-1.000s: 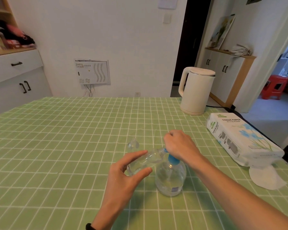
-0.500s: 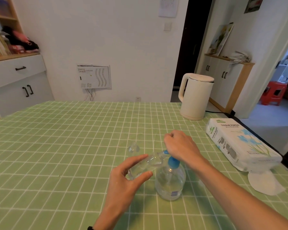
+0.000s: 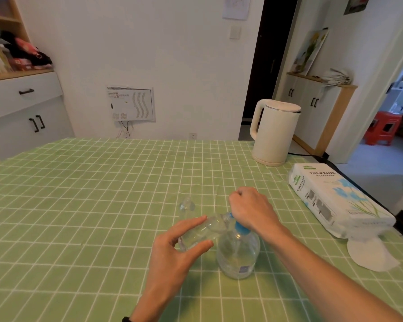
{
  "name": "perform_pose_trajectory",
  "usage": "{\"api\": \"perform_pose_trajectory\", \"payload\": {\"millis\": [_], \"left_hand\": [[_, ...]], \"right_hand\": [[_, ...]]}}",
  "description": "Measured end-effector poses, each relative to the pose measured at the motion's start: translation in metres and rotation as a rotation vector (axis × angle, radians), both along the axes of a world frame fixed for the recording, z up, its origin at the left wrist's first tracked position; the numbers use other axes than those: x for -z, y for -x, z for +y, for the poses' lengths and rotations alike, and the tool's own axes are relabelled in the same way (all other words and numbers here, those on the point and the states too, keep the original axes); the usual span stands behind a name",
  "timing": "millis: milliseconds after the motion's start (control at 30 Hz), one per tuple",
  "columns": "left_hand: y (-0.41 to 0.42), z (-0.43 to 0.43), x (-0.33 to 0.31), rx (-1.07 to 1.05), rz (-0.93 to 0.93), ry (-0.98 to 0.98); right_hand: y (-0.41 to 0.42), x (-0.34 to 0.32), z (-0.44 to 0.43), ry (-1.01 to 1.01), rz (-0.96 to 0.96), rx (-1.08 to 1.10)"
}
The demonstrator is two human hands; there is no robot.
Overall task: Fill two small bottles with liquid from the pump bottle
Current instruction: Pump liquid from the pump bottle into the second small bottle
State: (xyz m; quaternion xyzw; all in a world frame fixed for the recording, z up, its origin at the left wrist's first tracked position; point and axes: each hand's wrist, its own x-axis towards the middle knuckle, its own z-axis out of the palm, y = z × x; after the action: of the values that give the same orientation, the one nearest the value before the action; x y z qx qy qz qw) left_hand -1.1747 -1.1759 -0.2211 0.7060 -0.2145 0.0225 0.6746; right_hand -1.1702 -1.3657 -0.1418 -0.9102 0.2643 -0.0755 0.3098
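Bottle (image 3: 201,232) sideways, mouth (image 3: 224,220) toward pump (image 3: 240,228)

Across the frame we see a pale green tablecloth (image 3: 91,194) crossed by a white grid. At lower centre, the pump bottle (image 3: 239,254) is clear with a blue collar and a blue-and-white label. The small bottle (image 3: 203,231) just left of it is clear too. At right we note a cream kettle (image 3: 273,133) and a white tissue pack (image 3: 330,198) printed with blue flowers, green logos and dark lettering. A red stool (image 3: 383,127) shows at far right. At left, a white cabinet (image 3: 21,112) carries black handles under a light wood top.
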Motion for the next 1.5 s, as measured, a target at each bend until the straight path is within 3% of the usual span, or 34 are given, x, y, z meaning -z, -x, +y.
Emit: {"api": "perform_pose_trajectory", "payload": {"millis": [333, 1500], "left_hand": [[0.000, 0.001, -0.005, 0.013, 0.000, 0.032], [-0.004, 0.000, -0.001, -0.005, -0.031, 0.022]], "right_hand": [[-0.005, -0.012, -0.005, 0.071, 0.002, -0.039], [-0.002, -0.003, -0.002, -0.012, -0.006, -0.016]]}}
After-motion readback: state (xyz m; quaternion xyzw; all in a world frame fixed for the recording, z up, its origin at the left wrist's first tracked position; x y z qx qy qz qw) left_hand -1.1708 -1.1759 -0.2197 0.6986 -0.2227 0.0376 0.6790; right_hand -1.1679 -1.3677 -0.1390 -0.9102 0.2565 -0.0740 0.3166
